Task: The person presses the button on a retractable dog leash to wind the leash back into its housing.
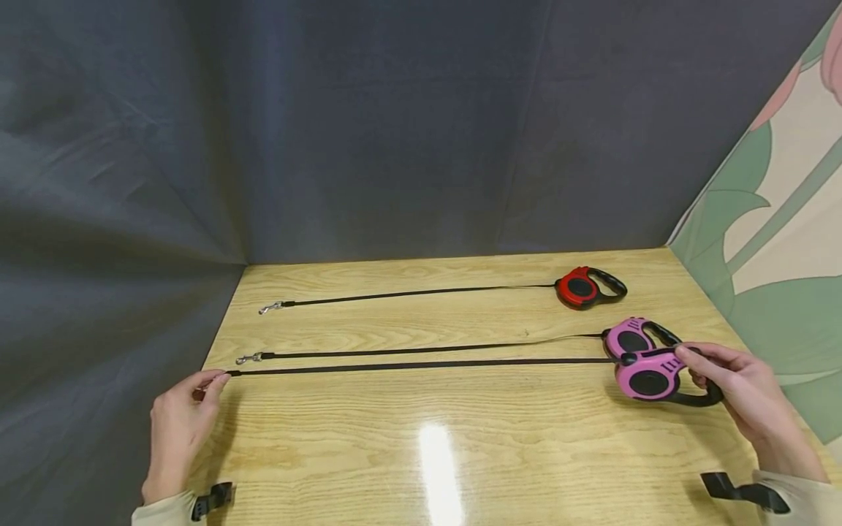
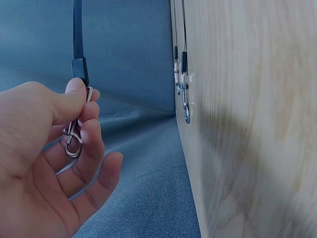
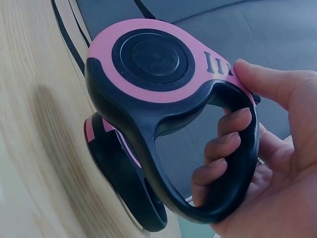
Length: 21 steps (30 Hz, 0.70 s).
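Note:
My right hand grips the black handle of a pink retractable dog leash, fingers curled through its loop and thumb on the pink casing in the right wrist view. From it a black strap runs straight and taut across to my left hand. There the thumb and fingers pinch the strap's end by its metal snap hook. The held leash is raised above the table. Just behind it lies a second pink leash, partly covered, its strap drawn out to a clip on the left.
Farther back on the wooden table lies a red retractable leash, its strap stretched left to a metal clip. A dark grey cloth hangs behind and at the left. A flower-patterned surface stands at the right.

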{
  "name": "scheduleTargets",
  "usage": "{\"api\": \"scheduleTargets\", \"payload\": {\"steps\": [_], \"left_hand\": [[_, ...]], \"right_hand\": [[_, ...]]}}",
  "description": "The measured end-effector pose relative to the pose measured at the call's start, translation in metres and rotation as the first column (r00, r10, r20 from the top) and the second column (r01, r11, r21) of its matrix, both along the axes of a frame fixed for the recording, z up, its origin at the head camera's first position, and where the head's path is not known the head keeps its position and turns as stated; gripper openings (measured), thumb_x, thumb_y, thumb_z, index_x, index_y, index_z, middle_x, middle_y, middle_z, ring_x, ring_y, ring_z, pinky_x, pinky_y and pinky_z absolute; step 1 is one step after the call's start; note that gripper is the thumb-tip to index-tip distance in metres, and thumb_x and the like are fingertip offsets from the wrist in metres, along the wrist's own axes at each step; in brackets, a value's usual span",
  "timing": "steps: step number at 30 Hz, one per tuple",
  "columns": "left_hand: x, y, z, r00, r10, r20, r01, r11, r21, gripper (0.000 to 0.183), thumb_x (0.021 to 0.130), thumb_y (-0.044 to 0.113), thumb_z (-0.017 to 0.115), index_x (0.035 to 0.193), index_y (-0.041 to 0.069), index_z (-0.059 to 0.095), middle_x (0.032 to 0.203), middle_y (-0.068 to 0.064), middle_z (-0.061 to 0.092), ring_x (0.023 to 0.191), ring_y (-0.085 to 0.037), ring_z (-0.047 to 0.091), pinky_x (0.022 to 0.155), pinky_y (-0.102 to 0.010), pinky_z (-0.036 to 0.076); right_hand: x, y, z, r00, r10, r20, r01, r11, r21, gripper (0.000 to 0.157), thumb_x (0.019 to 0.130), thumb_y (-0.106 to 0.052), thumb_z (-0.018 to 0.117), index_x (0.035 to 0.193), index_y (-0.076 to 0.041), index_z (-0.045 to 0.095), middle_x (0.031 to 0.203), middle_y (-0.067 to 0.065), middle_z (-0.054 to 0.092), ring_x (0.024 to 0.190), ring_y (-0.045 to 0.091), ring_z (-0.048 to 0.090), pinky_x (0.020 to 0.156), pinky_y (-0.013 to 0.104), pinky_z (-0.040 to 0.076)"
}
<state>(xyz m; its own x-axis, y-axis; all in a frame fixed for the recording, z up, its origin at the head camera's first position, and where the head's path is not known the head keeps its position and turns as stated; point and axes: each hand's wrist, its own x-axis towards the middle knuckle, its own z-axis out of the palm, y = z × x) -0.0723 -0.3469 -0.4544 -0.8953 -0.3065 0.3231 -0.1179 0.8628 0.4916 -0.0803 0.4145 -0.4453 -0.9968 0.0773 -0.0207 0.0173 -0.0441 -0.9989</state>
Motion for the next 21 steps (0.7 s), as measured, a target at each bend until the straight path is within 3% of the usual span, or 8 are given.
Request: {"api": "scheduleTargets", "payload": {"steps": [4,8,17,21], "left_hand": [[0.0000,-0.0007,0.0005,1.000,-0.003,0.009,0.003,1.000,-0.002,0.022,0.101,0.025,0.077,0.111,0.006,0.083,0.093,-0.016,0.082,0.070,-0.015,0.068,0.066,-0.041,0.053],[-0.0009,-0.0012,0.0007,1.000,-0.019,0.011,0.019,1.000,-0.006,0.022,0.100,0.025,0.077,0.111,0.006,0.083,0.092,-0.015,0.082,0.071,-0.017,0.068,0.062,-0.031,0.049],[-0.0012,-0.0018,0.0005,1.000,-0.016,-0.002,0.016,1.000,-0.015,0.019,0.099,0.025,0.079,0.107,0.009,0.084,0.089,-0.013,0.082,0.067,-0.003,0.063,0.062,-0.032,0.048],[-0.0012,-0.0018,-0.0007,1.000,-0.007,0.003,0.007,1.000,-0.013,0.018,0.098,0.026,0.080,0.105,0.010,0.085,0.086,-0.012,0.081,0.066,-0.004,0.064,0.061,-0.032,0.048]], "right_hand": [[-0.0001,-0.0018,-0.0017,1.000,0.003,0.001,-0.003,1.000,0.011,0.032,0.107,0.003,0.057,0.102,-0.016,0.082,0.075,-0.007,0.063,0.070,0.010,0.053,0.064,0.025,0.038],[-0.0005,-0.0030,-0.0020,1.000,0.002,0.019,-0.003,1.000,0.018,0.032,0.107,0.002,0.058,0.101,-0.017,0.082,0.076,-0.008,0.063,0.071,0.010,0.052,0.065,0.025,0.037],[-0.0026,-0.0046,-0.0012,1.000,-0.005,0.028,0.004,1.000,0.020,0.031,0.106,0.001,0.059,0.102,-0.018,0.083,0.077,-0.008,0.064,0.069,0.010,0.053,0.064,0.025,0.037],[-0.0035,-0.0057,-0.0020,1.000,-0.002,0.024,0.002,1.000,0.015,0.031,0.106,0.002,0.059,0.102,-0.017,0.083,0.078,-0.008,0.066,0.069,0.010,0.054,0.062,0.026,0.040]]}}
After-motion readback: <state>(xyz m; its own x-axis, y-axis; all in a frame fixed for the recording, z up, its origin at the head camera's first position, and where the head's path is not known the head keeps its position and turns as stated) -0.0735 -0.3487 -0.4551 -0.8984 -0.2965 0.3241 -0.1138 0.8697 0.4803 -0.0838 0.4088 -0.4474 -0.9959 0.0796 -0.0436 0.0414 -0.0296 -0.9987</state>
